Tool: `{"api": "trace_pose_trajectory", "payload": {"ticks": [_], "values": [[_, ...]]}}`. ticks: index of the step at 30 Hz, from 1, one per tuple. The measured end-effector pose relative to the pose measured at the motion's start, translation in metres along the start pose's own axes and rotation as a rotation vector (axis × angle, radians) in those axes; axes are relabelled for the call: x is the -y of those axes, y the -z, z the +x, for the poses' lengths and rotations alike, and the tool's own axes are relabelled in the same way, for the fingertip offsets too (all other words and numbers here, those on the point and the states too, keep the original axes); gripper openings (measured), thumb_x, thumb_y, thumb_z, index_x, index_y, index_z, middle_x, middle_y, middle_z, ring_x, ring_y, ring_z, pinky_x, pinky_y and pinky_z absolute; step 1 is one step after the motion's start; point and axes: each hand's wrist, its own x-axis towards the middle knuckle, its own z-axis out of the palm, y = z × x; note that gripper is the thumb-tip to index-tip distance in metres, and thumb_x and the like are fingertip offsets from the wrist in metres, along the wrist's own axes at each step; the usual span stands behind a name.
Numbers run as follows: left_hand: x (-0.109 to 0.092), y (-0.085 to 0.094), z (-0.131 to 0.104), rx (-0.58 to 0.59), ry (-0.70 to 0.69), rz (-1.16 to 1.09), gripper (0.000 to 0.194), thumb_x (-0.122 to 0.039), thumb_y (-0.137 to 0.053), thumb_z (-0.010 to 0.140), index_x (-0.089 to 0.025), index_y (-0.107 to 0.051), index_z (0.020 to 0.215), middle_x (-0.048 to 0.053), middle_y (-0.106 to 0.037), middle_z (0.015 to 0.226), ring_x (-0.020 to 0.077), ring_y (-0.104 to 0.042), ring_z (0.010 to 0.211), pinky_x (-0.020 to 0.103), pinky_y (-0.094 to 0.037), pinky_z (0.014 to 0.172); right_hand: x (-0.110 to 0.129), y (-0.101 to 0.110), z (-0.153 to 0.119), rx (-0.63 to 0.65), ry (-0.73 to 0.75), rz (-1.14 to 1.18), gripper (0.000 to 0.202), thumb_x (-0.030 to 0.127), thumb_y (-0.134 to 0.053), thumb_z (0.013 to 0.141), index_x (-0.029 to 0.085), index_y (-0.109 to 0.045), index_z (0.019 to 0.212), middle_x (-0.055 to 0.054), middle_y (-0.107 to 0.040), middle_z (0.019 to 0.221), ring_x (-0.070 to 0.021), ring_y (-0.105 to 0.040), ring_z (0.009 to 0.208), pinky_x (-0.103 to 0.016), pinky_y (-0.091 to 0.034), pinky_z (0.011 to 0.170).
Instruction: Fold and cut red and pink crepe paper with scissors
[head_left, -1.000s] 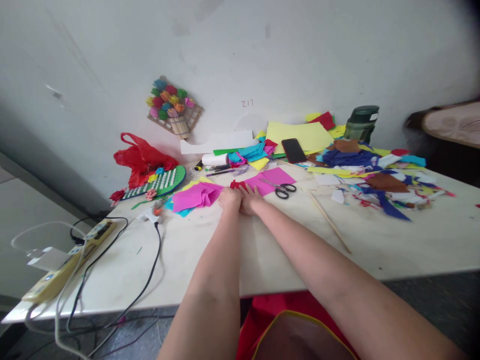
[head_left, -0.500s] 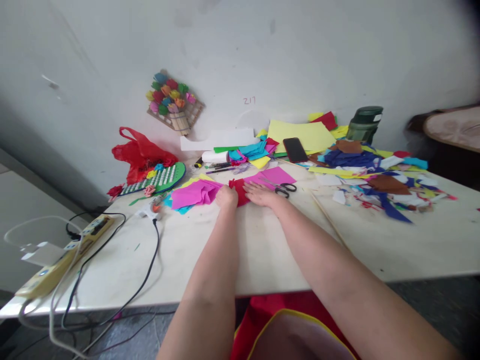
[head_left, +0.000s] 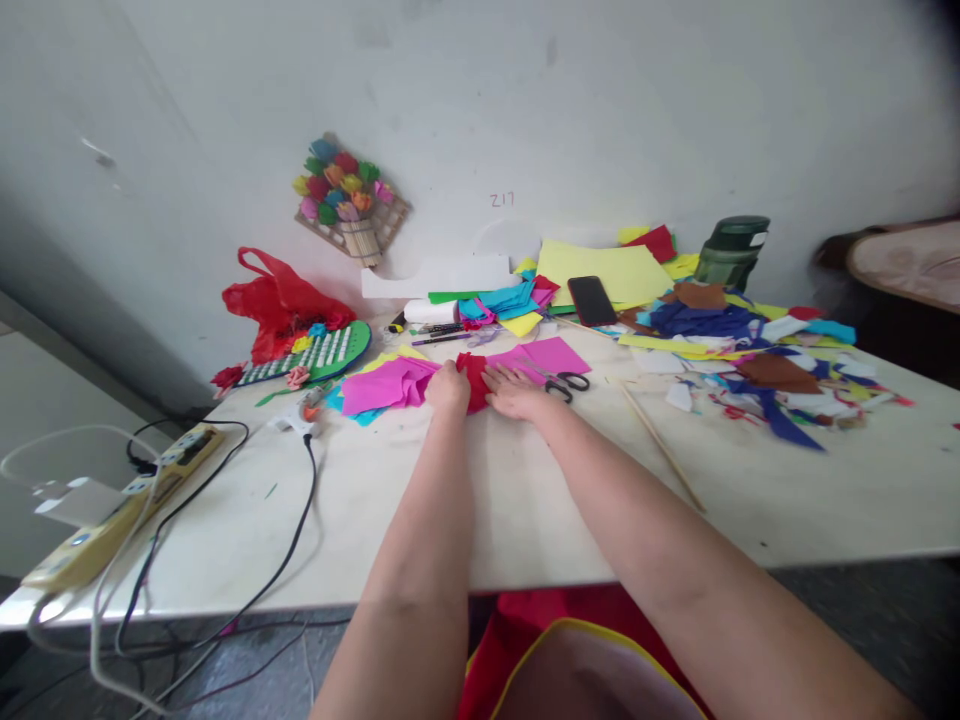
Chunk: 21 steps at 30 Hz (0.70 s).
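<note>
A crumpled piece of red crepe paper (head_left: 474, 377) lies on the white table between my hands. My left hand (head_left: 447, 388) is closed, its fingers pinching the paper's left edge. Flat against the right side of the red paper rests my right hand (head_left: 513, 392), fingers stretched out. Magenta paper sheets (head_left: 390, 383) with blue and yellow ones beneath are just left of my left hand. Beyond my right hand is another magenta sheet (head_left: 556, 353), with black-handled scissors (head_left: 574, 382) partly on it and close to my wrist.
A glue gun (head_left: 300, 418) with a black cord lies left, near a power strip (head_left: 120, 515). A wooden stick (head_left: 660, 447) lies right of my forearm. Paper scraps (head_left: 780, 372), a phone (head_left: 591, 301) and a green bottle (head_left: 732, 252) are farther right.
The view has shifted slightly. Both hands stay at the red paper, which now stands a little higher between them; my right fingers remain spread on its right side.
</note>
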Motion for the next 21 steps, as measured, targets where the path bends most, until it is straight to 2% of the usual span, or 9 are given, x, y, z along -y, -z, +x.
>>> {"api": "trace_pose_trajectory", "payload": {"ticks": [4, 7, 11, 13, 15, 18, 21], "values": [[0.003, -0.003, 0.001, 0.016, -0.041, 0.039, 0.028, -0.040, -0.039, 0.083, -0.022, -0.055, 0.097, 0.010, -0.064, 0.097, 0.0249, -0.059, 0.094, 0.036, -0.045, 0.074, -0.012, 0.003, -0.002, 0.015, 0.058, -0.009, 0.060, 0.033, -0.022, 0.085, 0.015, -0.015, 0.141, 0.001, -0.006, 0.148, -0.0169, -0.001, 0.135, -0.038, -0.003, 0.108], [0.004, -0.004, -0.001, 0.014, -0.045, 0.061, 0.029, -0.041, -0.038, 0.083, -0.022, -0.055, 0.097, 0.011, -0.064, 0.096, 0.0242, -0.060, 0.092, 0.035, -0.045, 0.074, -0.018, 0.004, -0.002, -0.005, 0.044, -0.015, 0.059, 0.031, -0.023, 0.085, 0.015, -0.016, 0.141, 0.001, -0.010, 0.147, -0.0167, -0.004, 0.135, -0.037, -0.003, 0.108], [0.004, -0.004, -0.003, 0.011, -0.041, 0.071, 0.030, -0.041, -0.037, 0.084, -0.022, -0.055, 0.097, 0.010, -0.065, 0.095, 0.0232, -0.060, 0.090, 0.034, -0.045, 0.073, -0.018, 0.004, 0.003, -0.161, 0.017, -0.009, 0.057, 0.032, -0.022, 0.086, 0.010, -0.022, 0.139, -0.005, -0.018, 0.146, -0.0186, -0.012, 0.134, -0.035, -0.007, 0.108], [0.004, -0.005, -0.003, 0.006, -0.044, 0.073, 0.029, -0.040, -0.038, 0.083, -0.022, -0.055, 0.097, 0.011, -0.064, 0.095, 0.0231, -0.060, 0.090, 0.034, -0.045, 0.073, -0.013, 0.003, 0.005, -0.269, 0.049, -0.017, 0.056, 0.032, -0.021, 0.087, 0.009, -0.025, 0.138, -0.006, -0.020, 0.145, -0.0186, -0.013, 0.133, -0.034, -0.008, 0.108], [0.005, -0.006, -0.003, -0.001, -0.049, 0.079, 0.028, -0.039, -0.039, 0.083, -0.021, -0.055, 0.097, 0.011, -0.064, 0.096, 0.0234, -0.060, 0.090, 0.034, -0.045, 0.073, -0.006, 0.000, 0.007, -0.323, 0.105, -0.017, 0.056, 0.033, -0.020, 0.088, 0.008, -0.026, 0.138, -0.006, -0.021, 0.145, -0.0182, -0.012, 0.134, -0.033, -0.008, 0.108], [0.006, -0.007, -0.002, -0.001, -0.053, 0.083, 0.029, -0.038, -0.038, 0.083, -0.020, -0.055, 0.098, 0.012, -0.064, 0.097, 0.0237, -0.060, 0.091, 0.034, -0.045, 0.074, 0.003, -0.005, 0.007, -0.223, 0.145, 0.010, 0.058, 0.038, -0.019, 0.088, 0.011, -0.024, 0.139, -0.005, -0.018, 0.146, -0.0185, -0.009, 0.134, -0.035, -0.008, 0.108], [0.006, -0.007, -0.002, 0.011, -0.042, 0.069, 0.031, -0.040, -0.038, 0.083, -0.019, -0.055, 0.098, 0.012, -0.064, 0.097, 0.0244, -0.060, 0.091, 0.034, -0.045, 0.074, 0.008, -0.008, 0.005, -0.098, 0.089, 0.018, 0.059, 0.045, -0.017, 0.088, 0.017, -0.020, 0.140, -0.001, -0.013, 0.147, -0.0191, -0.004, 0.135, -0.040, -0.007, 0.107]]}}
